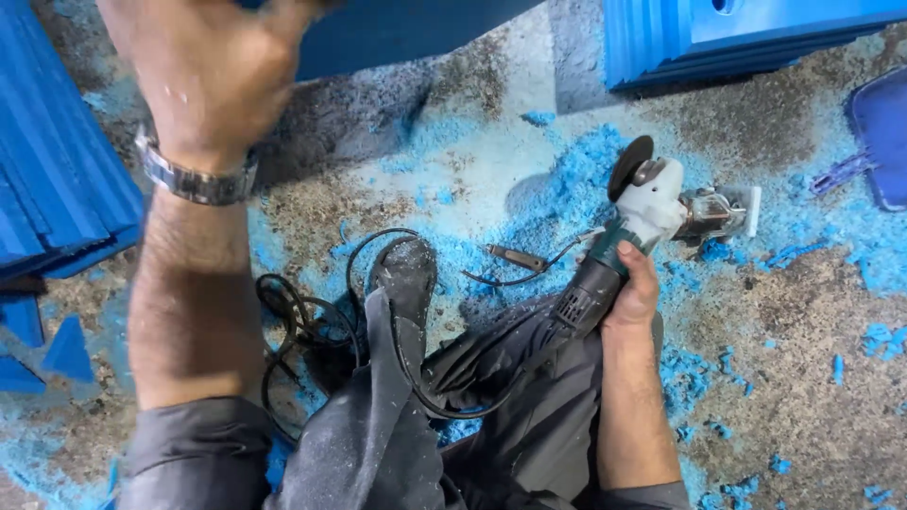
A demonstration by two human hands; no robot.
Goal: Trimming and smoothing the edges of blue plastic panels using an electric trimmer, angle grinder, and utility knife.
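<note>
My right hand (631, 291) grips the dark body of an angle grinder (619, 236) with a white head and a black disc, held just above the floor. Its black cord (378, 312) loops over my grey trouser leg. My left hand (213, 66), with a metal wristwatch (194, 179) on the wrist, reaches up to the edge of a blue plastic sheet (397, 33) at the top. The fingers are hidden against the sheet, so the hold on it is unclear.
Blue plastic shavings (557, 189) cover the dirty concrete floor. Stacked blue sheets stand at the left (47, 170) and top right (737, 38). A blue dustpan (879, 142) lies at the right edge. My dusty shoe (406, 274) rests mid-floor beside a small metal tool (515, 257).
</note>
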